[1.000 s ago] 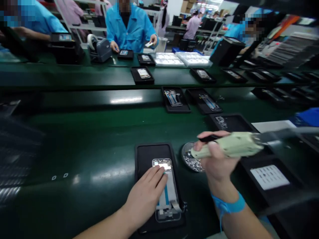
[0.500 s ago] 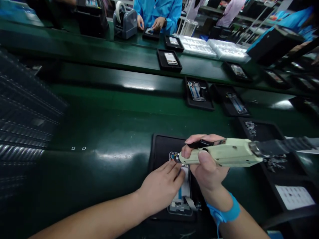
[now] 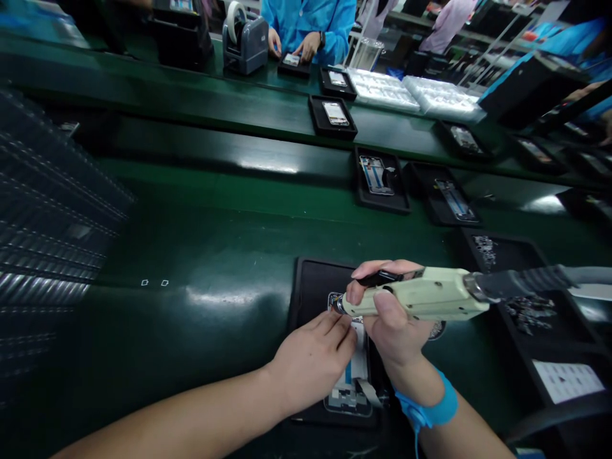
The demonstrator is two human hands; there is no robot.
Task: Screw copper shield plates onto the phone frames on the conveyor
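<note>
My right hand point(image 3: 392, 322) grips a cream electric screwdriver point(image 3: 421, 299), its tip resting at the top end of a phone frame point(image 3: 351, 382). The frame lies in a black tray point(image 3: 310, 287) on the green belt in front of me. My left hand point(image 3: 313, 357) lies flat on the frame with fingers stretched out, holding it down just below the screwdriver tip. A blue strap point(image 3: 430, 408) circles my right wrist.
More black trays with phone frames point(image 3: 380, 178) sit farther along the belt and to the right. A tray with screws point(image 3: 526, 312) is at my right. Across the line a person in a blue coat point(image 3: 306, 25) handles a tray beside a tape dispenser point(image 3: 243, 35).
A second ago the screwdriver was over the round screw dish to the right; it moved left onto the top of the phone frame. The view has tilted down. Since half a second ago, little differs.
</note>
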